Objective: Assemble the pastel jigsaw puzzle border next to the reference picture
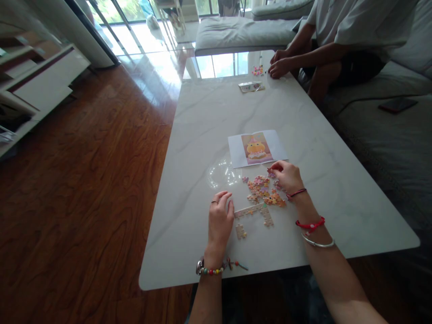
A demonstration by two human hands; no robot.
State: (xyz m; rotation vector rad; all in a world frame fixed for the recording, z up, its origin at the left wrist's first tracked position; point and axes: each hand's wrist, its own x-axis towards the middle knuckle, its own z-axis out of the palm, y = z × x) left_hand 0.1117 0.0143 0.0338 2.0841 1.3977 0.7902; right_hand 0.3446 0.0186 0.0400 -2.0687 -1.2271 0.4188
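My right hand (286, 174) pinches a small purplish puzzle piece (270, 171) at the far edge of a heap of loose puzzle pieces (261, 186), mostly orange, pink and purple. To the left, my left hand (221, 216) rests on the table, fingers loosely bent and apart, nothing seen in them. Beside its thumb begins a joined strip of pale puzzle pieces (249, 210), which turns a corner toward me at its right end. A separate small joined cluster (240, 231) lies below the strip. Beyond the heap is a creased paper sheet (280, 144) printed with a yellow cartoon character.
The white marbled table (202, 117) carries a flat clear packet (251, 87) and small colourful bits (257, 70) at its far end. Another person's hands (278, 65) rest there. A grey sofa (388, 135) runs along the right, with a phone (398, 105) on it.
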